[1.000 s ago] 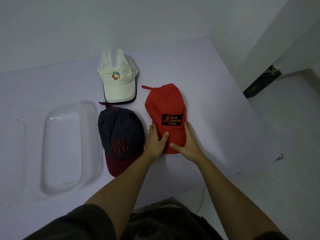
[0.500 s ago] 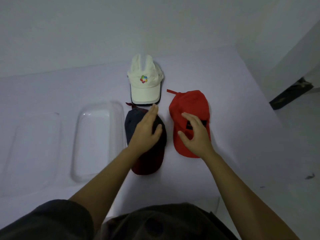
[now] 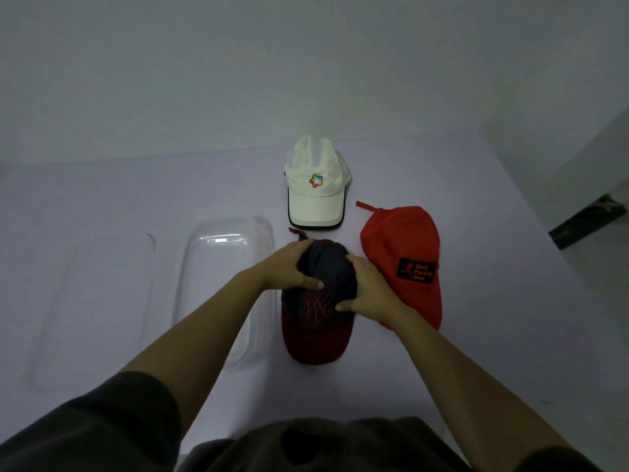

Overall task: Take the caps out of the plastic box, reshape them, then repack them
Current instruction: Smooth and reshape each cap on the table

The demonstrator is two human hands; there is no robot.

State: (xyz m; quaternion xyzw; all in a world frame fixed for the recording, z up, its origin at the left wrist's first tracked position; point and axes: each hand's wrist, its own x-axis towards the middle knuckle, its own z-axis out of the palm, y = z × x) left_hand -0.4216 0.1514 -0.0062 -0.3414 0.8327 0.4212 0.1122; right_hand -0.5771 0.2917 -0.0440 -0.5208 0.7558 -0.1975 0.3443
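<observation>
Three caps lie on the pale table point(image 3: 476, 301). The navy cap with a dark red brim point(image 3: 320, 321) is in the middle, nearest me. My left hand point(image 3: 289, 267) grips the left side of its crown, thumb across the front. My right hand point(image 3: 369, 287) grips the right side, thumb beside the red emblem. A red cap with a black patch point(image 3: 405, 253) lies flat to the right. Beyond them sits a white cap with a coloured logo point(image 3: 315, 189). The clear plastic box point(image 3: 211, 267) stands open to the left of the navy cap.
A clear lid point(image 3: 98, 301) lies flat left of the box. The table's right edge runs diagonally, with the floor and a dark object point(image 3: 589, 223) beyond it. A pale wall stands behind the table.
Both hands left the red cap and moved left onto the navy cap, where they now hold its crown from both sides. The camera view shifted as well.
</observation>
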